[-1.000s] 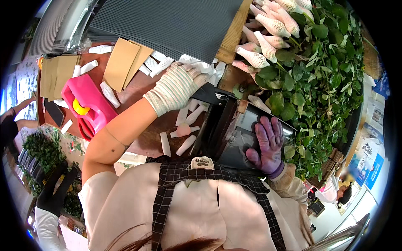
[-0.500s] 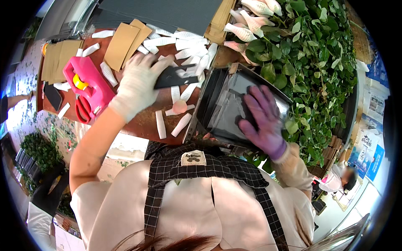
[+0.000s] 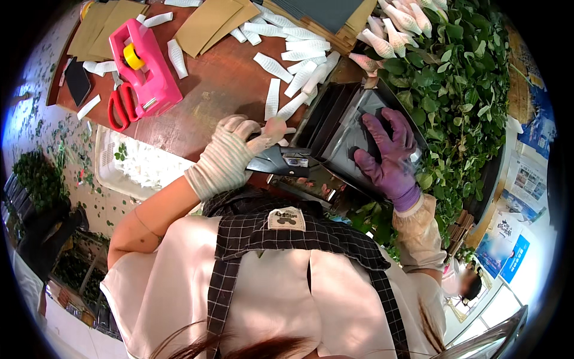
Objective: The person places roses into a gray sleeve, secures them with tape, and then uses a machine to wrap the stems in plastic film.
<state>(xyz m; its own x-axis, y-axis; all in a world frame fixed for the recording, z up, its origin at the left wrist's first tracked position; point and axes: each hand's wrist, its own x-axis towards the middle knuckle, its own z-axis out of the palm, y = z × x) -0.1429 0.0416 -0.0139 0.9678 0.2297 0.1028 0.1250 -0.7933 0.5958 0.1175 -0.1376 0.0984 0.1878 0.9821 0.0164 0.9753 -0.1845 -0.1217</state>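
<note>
My left hand (image 3: 227, 154), in a white knitted glove, is wrapped round a black stapler (image 3: 276, 163). The stapler's nose points right, at the near left edge of a wrap of dark sheets and clear film (image 3: 342, 143); whether it touches the edge I cannot tell. My right hand (image 3: 391, 157), in a purple glove, lies flat on the film with its fingers spread. Behind the left hand, several white foam net sleeves (image 3: 308, 75) lie loose on the brown table (image 3: 209, 90).
At the left stand a pink tape dispenser (image 3: 146, 75) and red-handled scissors (image 3: 122, 107). Brown cardboard pieces (image 3: 212, 24) lie farther back. A white basket (image 3: 110, 170) sits below the table's near edge. Leafy stems (image 3: 460, 102) with net-covered flower heads (image 3: 397, 30) fill the right side.
My left hand has come down and right with the stapler, from over the foam sleeves to the wrap's near left edge. My right hand stays on the film. The view has shifted.
</note>
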